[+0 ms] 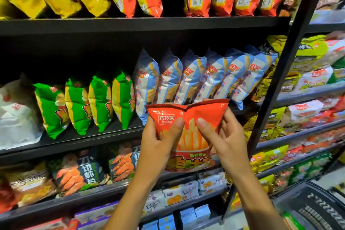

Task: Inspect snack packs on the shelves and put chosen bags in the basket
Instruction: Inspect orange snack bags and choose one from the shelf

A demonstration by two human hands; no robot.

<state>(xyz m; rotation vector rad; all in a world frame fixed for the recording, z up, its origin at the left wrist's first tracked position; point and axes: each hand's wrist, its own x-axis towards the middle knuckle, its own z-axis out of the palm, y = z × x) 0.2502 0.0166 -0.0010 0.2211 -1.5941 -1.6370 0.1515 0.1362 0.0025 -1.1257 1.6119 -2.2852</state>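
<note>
Left hand (158, 140) grips the left side of the red snack bag (188, 132), thumb curled over the front, remaining fingers hidden behind. Right hand (224, 136) grips the right side the same way, thumb pressed on the front near the printed fries. The two thumbs sit near each other at the bag's middle. Bag is held up in the air in front of the middle shelf (93, 136), just below the row of blue-and-white bags (186, 78), clear of all shelves.

Bag stands upright: long axis vertical, crimped top seal up, front label toward the camera, top edge sagging at centre.

Basket (306, 209) lies low and to the right, well apart from the bag, nearer the right hand. Judged step: inspection in hand; a drop into the basket would go down and rightward, with the right hand better placed to carry it.
</note>
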